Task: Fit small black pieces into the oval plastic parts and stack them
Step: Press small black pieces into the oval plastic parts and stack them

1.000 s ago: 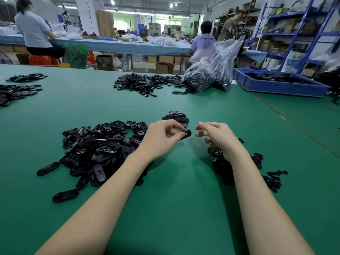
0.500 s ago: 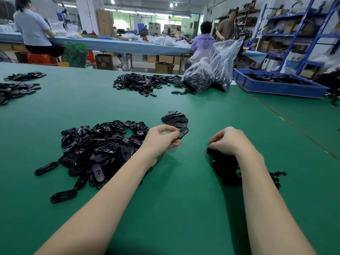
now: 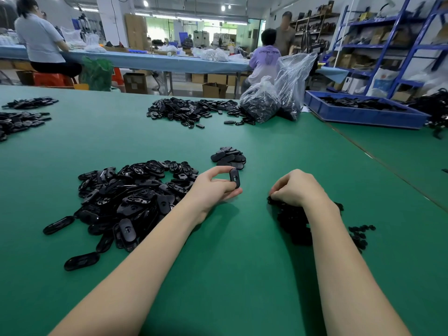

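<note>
A worker's left hand (image 3: 215, 187) pinches one oval part (image 3: 234, 178) upright while the right hand (image 3: 297, 189) curls into the small black pieces (image 3: 294, 224), a short finished stack (image 3: 229, 157) dwarfed by the unfilled heap (image 3: 128, 200).

Setting: factory assembly floor, manual piecework. Long green-covered counter (image 3: 121, 141) carries several loose heaps of identical black oval parts (image 3: 131, 197). Clear plastic bags (image 3: 274, 98) full of black parts stand at the far edge, beside a blue crate (image 3: 358, 115) also holding parts. Seated workers (image 3: 41, 40) at a second long counter behind. Blue metal shelving (image 3: 388, 44) with cardboard boxes along the right wall. Overhead strip lighting.
</note>
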A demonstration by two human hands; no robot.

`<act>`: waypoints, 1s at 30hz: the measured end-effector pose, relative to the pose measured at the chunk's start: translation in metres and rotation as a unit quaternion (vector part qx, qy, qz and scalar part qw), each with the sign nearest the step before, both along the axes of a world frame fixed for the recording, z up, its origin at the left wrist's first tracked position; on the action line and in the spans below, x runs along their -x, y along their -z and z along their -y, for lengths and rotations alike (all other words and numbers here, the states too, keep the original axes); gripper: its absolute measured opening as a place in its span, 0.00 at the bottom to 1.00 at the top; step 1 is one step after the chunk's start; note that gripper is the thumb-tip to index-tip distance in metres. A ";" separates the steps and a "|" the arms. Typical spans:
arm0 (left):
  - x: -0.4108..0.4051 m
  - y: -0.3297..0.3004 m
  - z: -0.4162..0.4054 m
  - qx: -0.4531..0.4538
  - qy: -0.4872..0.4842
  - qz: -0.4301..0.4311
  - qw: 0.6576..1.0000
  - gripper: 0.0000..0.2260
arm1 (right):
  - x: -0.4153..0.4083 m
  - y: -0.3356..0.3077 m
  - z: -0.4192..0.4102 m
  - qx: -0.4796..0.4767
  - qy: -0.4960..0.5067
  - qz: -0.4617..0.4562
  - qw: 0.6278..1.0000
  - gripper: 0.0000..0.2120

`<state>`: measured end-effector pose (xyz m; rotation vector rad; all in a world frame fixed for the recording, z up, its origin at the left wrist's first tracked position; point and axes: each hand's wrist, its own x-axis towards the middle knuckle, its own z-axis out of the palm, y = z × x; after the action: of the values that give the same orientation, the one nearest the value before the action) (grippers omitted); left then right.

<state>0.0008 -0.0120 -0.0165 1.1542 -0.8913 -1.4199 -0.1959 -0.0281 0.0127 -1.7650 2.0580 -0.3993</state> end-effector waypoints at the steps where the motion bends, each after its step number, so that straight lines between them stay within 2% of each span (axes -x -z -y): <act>1: 0.000 0.000 -0.001 0.001 0.004 0.002 1.000 0.13 | 0.000 0.000 0.000 0.000 -0.002 -0.002 1.000 0.06; 6: -0.002 0.003 0.001 0.023 0.003 0.065 0.998 0.15 | 0.000 -0.002 0.003 -0.005 -0.025 0.002 1.000 0.07; 9: -0.004 0.001 0.001 0.036 0.007 0.068 0.997 0.17 | 0.000 -0.002 0.003 -0.017 -0.041 0.006 0.999 0.06; 19: -0.004 0.001 0.001 0.028 0.018 0.052 0.998 0.11 | -0.005 0.002 0.007 0.008 -0.049 -0.026 0.998 0.05; 21: -0.005 0.001 0.002 0.037 0.014 0.053 0.998 0.11 | -0.006 0.000 0.007 0.027 -0.072 0.016 0.997 0.04; 26: -0.005 -0.001 0.000 0.075 0.009 0.065 0.995 0.16 | -0.019 -0.007 0.002 0.053 -0.145 0.245 0.957 0.02; 30: -0.003 -0.002 -0.002 0.097 0.007 0.059 0.994 0.16 | -0.026 -0.007 0.001 0.070 -0.146 0.302 0.940 0.03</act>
<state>0.0037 -0.0102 -0.0141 1.0944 -1.0973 -1.2565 -0.1700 -0.0288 0.0201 -1.7095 1.3480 -0.8832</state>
